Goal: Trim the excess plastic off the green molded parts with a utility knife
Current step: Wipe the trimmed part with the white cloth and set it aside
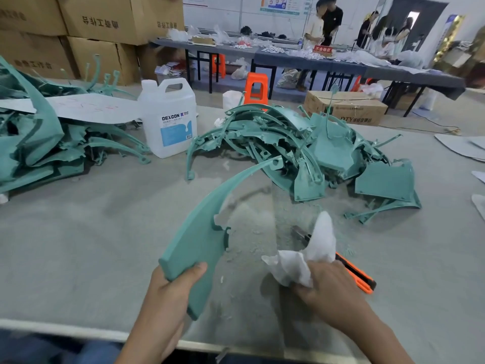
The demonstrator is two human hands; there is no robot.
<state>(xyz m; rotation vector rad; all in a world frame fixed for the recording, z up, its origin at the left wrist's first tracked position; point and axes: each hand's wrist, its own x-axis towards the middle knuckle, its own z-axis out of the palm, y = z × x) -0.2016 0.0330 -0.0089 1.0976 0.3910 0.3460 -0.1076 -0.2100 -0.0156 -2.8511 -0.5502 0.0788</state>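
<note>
Fingers of the left hand (168,292) grip the seemingly light, stiff green molded part (199,240) by its wide end; right hand (330,287) clutches a rag (315,248).

Single wide-angle head cam, close above near edge of worktable (78,245), pitched forward and down across it toward far side.

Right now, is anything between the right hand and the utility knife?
Yes. The right hand grips a crumpled white cloth, which covers the middle of the utility knife lying on the table behind it. Likely the cloth must go down first.
</note>
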